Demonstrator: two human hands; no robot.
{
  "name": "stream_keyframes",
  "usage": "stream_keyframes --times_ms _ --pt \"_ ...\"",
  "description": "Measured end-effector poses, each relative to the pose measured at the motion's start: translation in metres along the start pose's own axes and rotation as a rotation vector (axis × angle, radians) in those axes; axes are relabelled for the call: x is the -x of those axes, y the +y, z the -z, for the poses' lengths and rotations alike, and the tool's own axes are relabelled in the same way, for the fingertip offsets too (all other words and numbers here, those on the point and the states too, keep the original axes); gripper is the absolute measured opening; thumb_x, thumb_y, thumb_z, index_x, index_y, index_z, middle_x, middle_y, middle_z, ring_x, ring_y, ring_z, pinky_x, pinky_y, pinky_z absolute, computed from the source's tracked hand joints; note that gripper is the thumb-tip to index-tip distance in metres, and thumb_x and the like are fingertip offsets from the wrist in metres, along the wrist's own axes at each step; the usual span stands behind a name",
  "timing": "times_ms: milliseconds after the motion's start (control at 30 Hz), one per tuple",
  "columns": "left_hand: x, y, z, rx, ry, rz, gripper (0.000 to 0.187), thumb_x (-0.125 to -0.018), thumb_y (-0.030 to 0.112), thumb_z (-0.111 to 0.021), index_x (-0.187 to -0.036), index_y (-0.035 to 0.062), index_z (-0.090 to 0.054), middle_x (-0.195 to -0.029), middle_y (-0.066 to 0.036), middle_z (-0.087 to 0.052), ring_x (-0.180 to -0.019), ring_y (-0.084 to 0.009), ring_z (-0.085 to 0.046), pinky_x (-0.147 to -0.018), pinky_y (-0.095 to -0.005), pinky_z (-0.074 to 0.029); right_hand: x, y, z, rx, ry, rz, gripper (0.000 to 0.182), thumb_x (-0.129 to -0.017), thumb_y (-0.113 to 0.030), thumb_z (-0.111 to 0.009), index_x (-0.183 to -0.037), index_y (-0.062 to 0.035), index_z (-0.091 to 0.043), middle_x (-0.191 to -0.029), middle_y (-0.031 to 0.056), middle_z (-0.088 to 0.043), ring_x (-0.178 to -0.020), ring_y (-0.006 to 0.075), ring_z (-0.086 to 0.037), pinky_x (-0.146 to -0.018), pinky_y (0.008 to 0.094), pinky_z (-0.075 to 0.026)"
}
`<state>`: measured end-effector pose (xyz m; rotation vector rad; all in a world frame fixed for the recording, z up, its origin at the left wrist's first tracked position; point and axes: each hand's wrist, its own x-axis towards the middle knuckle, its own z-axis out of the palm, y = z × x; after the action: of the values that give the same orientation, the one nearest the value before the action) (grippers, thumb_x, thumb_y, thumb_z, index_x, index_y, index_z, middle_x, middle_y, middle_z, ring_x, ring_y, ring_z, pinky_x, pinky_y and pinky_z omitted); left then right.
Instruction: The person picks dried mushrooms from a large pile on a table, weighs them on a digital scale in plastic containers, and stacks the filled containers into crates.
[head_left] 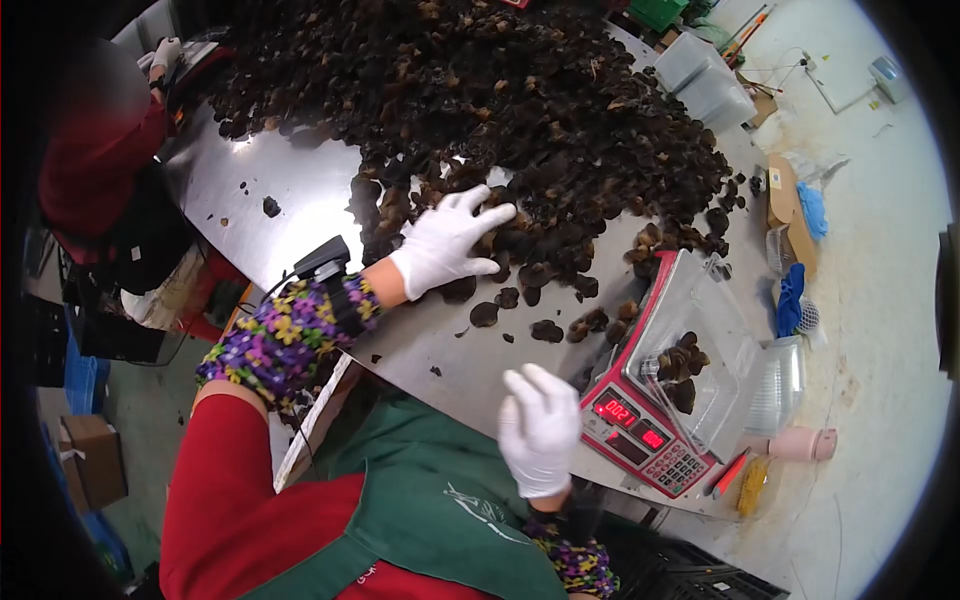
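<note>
My left hand (451, 240), in a white glove, reaches over the near edge of a large heap of dark brown, mushroom-like pieces (480, 110). Its fingers are spread and nothing is held in them. Close to my body, my right hand (540, 430), also gloved, is raised with curled fingers; whatever may be inside is hidden. To its right stands a red digital scale (640, 440) with lit red digits. On the scale rests a clear plastic container (735, 375) with several dark pieces (682, 365) inside. Loose pieces (546, 331) lie between the heap and my right hand.
The metal table (425, 345) carries the heap. Clear plastic containers (705, 80) stand at the back right, others (780, 385) beside the scale. An orange-handled tool (732, 472) and a pink roll (803, 445) lie at right. Another person (105, 170) works at the left.
</note>
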<state>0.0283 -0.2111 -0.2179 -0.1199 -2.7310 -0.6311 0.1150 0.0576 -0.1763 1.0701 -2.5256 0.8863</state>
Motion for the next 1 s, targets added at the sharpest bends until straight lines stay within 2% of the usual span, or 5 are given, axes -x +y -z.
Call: stream_keyframes --times_ms 133,233,667,833,1000 --pt "-0.005 0.017 -0.017 0.002 -0.043 -0.190 0.016 -0.082 0.016 -0.071 -0.096 0.0145 -0.064 -0.097 -0.006 -0.058 -0.102 -0.0281 -0.058 -0.080 -0.0429 -0.052 0.035 0.013 -0.042 -0.083 -0.079 -0.017 0.033 -0.081 -0.005 -0.070 -0.114 -0.0101 -0.070 -0.118 0.0116 -0.062 -0.105 0.0331 -0.061 -0.087 0.0440 -0.050" --pt "0.016 0.027 -0.011 -0.078 0.027 -0.184 0.008 -0.082 0.015 -0.069 -0.087 0.0132 -0.063 -0.093 -0.006 -0.059 -0.094 -0.0275 -0.060 -0.074 -0.0388 -0.052 0.053 0.020 -0.045 -0.091 -0.093 0.022 0.034 -0.080 -0.003 -0.070 -0.113 -0.0094 -0.070 -0.118 0.0119 -0.062 -0.105 0.0336 -0.061 -0.087 0.0449 -0.051" --pt "-0.044 -0.059 0.027 0.007 0.189 0.061 0.037 -0.086 0.017 -0.073 -0.121 0.0124 -0.062 -0.119 -0.012 -0.061 -0.110 -0.0337 -0.058 -0.095 -0.0412 -0.049 0.052 0.021 -0.046 -0.147 -0.026 -0.065 0.035 -0.076 0.005 -0.067 -0.108 -0.0083 -0.071 -0.111 0.0115 -0.065 -0.100 0.0325 -0.061 -0.087 0.0424 -0.050" --pt "-0.048 -0.059 0.008 0.144 -0.097 0.006 0.025 -0.082 0.009 -0.069 -0.106 0.0122 -0.067 -0.104 -0.010 -0.062 -0.100 -0.0345 -0.061 -0.088 -0.0412 -0.052 0.052 0.020 -0.045 -0.149 -0.028 -0.079 0.035 -0.076 0.004 -0.068 -0.109 -0.0077 -0.071 -0.111 0.0120 -0.065 -0.100 0.0328 -0.061 -0.087 0.0424 -0.050" --pt "-0.032 -0.014 0.033 -0.173 0.234 -0.186 0.019 -0.083 0.012 -0.071 -0.101 0.0128 -0.067 -0.096 -0.010 -0.060 -0.090 -0.0318 -0.061 -0.077 -0.0419 -0.051 0.052 0.020 -0.045 -0.146 -0.032 -0.083 0.034 -0.076 0.004 -0.068 -0.108 -0.0079 -0.072 -0.111 0.0118 -0.065 -0.100 0.0327 -0.061 -0.087 0.0423 -0.050"
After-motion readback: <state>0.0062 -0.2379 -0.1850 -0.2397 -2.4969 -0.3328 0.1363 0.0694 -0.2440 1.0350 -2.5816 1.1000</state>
